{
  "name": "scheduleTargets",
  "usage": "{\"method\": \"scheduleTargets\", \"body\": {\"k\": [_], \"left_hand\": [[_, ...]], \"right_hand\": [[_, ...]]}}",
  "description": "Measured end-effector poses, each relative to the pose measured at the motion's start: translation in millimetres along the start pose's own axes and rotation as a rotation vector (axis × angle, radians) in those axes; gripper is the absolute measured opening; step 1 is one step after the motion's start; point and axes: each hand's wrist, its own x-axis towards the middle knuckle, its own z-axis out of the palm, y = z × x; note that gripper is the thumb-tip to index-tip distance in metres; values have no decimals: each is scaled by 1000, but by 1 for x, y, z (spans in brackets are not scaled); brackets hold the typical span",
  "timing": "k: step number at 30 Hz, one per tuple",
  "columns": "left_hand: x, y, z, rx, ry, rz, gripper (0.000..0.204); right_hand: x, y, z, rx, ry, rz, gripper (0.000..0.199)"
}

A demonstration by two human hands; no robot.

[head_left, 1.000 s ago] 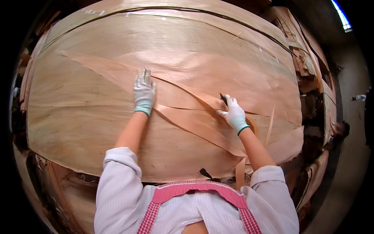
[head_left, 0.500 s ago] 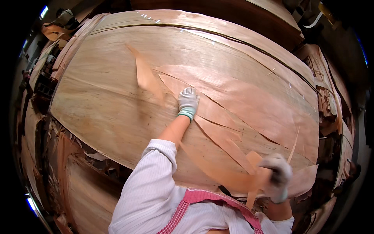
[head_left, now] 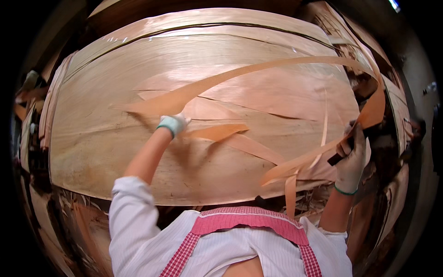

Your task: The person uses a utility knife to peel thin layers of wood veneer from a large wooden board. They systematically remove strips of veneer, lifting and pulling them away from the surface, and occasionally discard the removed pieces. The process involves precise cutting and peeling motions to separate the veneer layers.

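Note:
A broad sheet of pale wood veneer (head_left: pixel 106 152) lies before me, with loose pinkish veneer pieces on it. My left hand (head_left: pixel 173 124), in a white glove with a green cuff, is closed over the sheet's middle. A short orange veneer piece (head_left: pixel 221 132) juts out to the right beside its fingers and appears to be pinched there. At the right edge my gloved right hand (head_left: pixel 351 161) grips a long veneer strip (head_left: pixel 258 67), which arches high across the sheet to its pointed left end. A short dark object (head_left: pixel 335 159), its kind unclear, is also in that hand.
A dark split (head_left: pixel 221 24) runs along the sheet's far side. More veneer stacks stand at the left (head_left: pixel 53 101) and right (head_left: pixel 397 104). Torn scraps (head_left: pixel 314 201) hang by the near right edge. A thin sliver (head_left: pixel 325 117) sticks up near my right hand.
My left hand has shifted left relative to my body. My right hand has risen and moved outward, and the long strip now arches over the sheet. The view has turned to the right.

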Motion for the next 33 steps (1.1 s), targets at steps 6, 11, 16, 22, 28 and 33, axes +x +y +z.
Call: {"method": "scheduleTargets", "body": {"k": [6,11,16,22,28,33], "left_hand": [[-130,117,-69,-537,-506,687,28],[-215,261,-149,-765,-457,1277,25],[-210,350,-161,-1215,434,837,40],[-140,446,-115,-1290,375,711,29],[-101,572,8,-305,321,789,62],[-60,608,98,-160,-118,427,36]], "right_hand": [[29,-18,-129,228,-23,-9,19],[26,-51,-316,629,-70,-55,23],[-39,-77,-514,387,919,-205,39],[-205,36,-717,-809,1507,263,33],[-268,119,-729,-1199,832,755,52],[-180,84,-650,-1267,554,1104,42]]}}
